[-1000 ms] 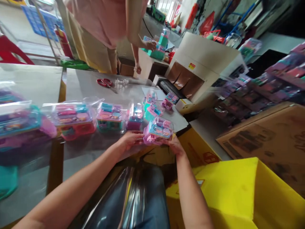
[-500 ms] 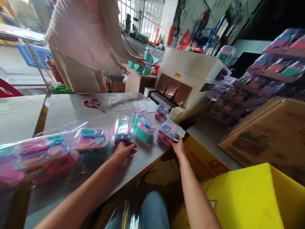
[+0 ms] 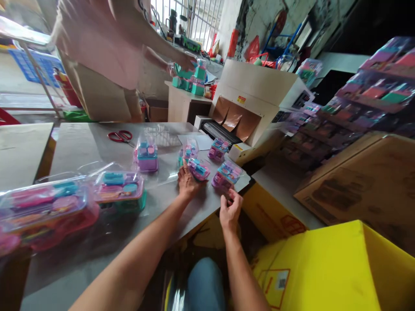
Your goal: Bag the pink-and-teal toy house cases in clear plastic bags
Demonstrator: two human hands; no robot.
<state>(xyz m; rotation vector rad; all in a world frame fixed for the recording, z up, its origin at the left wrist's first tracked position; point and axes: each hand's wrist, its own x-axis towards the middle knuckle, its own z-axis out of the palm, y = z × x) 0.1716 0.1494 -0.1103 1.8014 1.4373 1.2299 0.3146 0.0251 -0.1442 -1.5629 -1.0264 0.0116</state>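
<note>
My left hand (image 3: 189,183) is wrapped round the near left side of a small toy box (image 3: 199,168) with pink and blue pieces on top; the hand covers its lower part. My right hand (image 3: 230,208) has its fingers curled together just in front of a purple toy box (image 3: 226,175) in clear wrap. Whether its fingertips pinch some film there is too small to tell. Behind my left hand stands a wrapped teal-and-pink box (image 3: 188,150). Another wrapped box (image 3: 218,149) sits near the machine's mouth, and a purple-based one (image 3: 147,156) stands farther left.
Larger wrapped toy sets (image 3: 48,209) line the table's left. Red-handled scissors (image 3: 119,136) lie toward the back. A beige machine with a roller conveyor (image 3: 220,131) adjoins the table. A yellow carton (image 3: 311,263) is at my right. A co-worker (image 3: 97,60) handles teal boxes behind.
My left hand has left the purple-based box, which now stands farther back and left, and moved right onto another box. My right hand has drawn back slightly toward me, its fingers more curled.
</note>
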